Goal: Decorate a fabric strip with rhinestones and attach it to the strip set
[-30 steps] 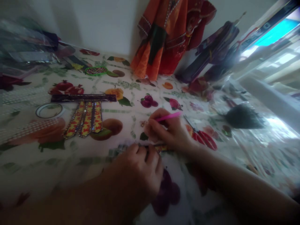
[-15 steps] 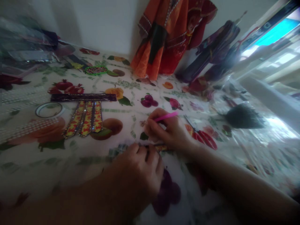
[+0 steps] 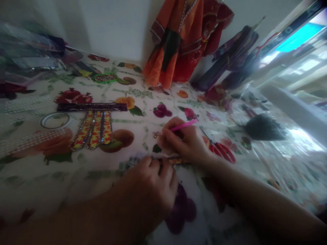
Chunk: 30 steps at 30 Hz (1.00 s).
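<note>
My right hand [image 3: 187, 143] pinches a slim pink pen-like stick [image 3: 186, 125], its upper end jutting out to the right. The lower tip is hidden by the fingers. Just left of these fingertips lies a small cluster of beads or rhinestones [image 3: 156, 135] on the flowered tablecloth. My left hand [image 3: 155, 182] is closed, its curled fingers on a narrow orange-and-dark patterned strip [image 3: 180, 160], most of which it covers. Several red-and-yellow strips with stone edging [image 3: 96, 131] lie farther left, beneath a dark purple band [image 3: 92, 107].
A roll of tape [image 3: 55, 120] and sheets of rhinestones [image 3: 30, 141] lie on the left. Red-handled scissors [image 3: 222, 151] are right of my hand. A green tray of beads [image 3: 105, 78] sits at the back. Small orange garments [image 3: 163, 61] stand by the wall; clear plastic [image 3: 286, 166] spreads right.
My right hand and the pink stick have shifted slightly right and up. My left hand stays on the strip. The view has moved a little.
</note>
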Each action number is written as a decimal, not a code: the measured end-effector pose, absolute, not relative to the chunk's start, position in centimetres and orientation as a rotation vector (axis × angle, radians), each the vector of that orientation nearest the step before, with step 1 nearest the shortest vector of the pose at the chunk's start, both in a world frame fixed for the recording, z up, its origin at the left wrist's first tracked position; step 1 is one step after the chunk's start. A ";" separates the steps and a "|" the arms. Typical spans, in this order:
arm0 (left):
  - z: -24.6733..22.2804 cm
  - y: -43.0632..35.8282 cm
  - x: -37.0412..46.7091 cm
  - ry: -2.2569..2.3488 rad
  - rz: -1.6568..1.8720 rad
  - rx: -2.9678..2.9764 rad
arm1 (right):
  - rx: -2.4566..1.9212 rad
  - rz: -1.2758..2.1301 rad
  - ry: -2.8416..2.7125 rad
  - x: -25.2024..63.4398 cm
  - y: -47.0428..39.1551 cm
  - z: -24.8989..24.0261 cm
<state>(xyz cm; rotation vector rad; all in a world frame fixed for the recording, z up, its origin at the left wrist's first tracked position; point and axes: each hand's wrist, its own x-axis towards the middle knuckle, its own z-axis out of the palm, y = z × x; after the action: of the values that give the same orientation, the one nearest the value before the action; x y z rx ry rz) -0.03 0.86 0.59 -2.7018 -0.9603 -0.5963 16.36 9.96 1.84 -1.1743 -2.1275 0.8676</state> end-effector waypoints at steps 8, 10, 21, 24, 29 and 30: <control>0.7 1.0 0.0 -0.952 -0.603 -2.687 | -1.134 0.899 -2.161 16.4 10.0 2.0; 0.6 1.0 0.0 -0.951 -0.596 -2.689 | -1.118 0.906 -2.186 16.3 10.0 2.0; 0.6 0.9 0.0 -0.948 -0.635 -2.675 | -1.115 0.826 -2.258 16.0 9.9 2.5; 0.6 0.9 0.0 -0.941 -0.629 -2.679 | -1.107 0.812 -2.262 16.0 9.8 2.5; 0.6 0.9 -0.1 -0.949 -0.623 -2.670 | -1.129 0.834 -2.216 16.1 9.8 2.2; 0.6 0.9 -0.1 -0.957 -0.619 -2.672 | -1.132 0.852 -2.208 16.1 9.8 2.2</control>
<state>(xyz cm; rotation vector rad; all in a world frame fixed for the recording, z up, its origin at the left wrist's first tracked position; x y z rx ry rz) -0.05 0.94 0.63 -2.6718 -0.9574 -0.6185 16.13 9.81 2.17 -1.1315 -2.2078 0.8523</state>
